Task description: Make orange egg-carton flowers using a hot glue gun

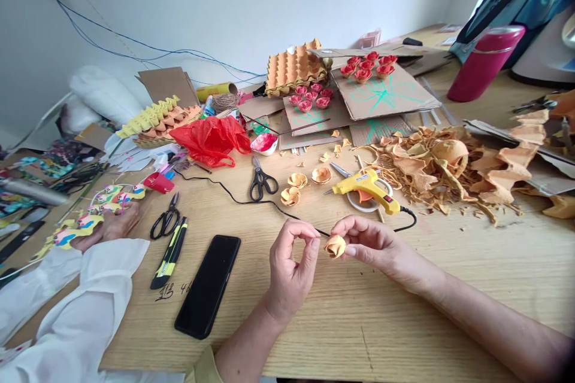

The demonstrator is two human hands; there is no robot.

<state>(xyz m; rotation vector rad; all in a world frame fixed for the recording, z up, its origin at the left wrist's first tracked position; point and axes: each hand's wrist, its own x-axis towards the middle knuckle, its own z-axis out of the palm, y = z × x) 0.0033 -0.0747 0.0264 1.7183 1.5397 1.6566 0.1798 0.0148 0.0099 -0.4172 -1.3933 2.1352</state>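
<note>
Right hand [371, 243]: we are gripping the orange flower [335, 246] between thumb and fingers.
Left hand [291, 263]: we are pinching thumb and forefinger together just beside it; whether they are holding anything, we cannot tell.
Flower position: we are holding it over the table [341, 323], nearer us than the glue gun [366, 184].
Petal cups [321, 176]: three are lying left of the glue gun.

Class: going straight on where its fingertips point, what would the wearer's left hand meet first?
Probably the orange curled bud held by the right hand, though depth is unclear.
</note>
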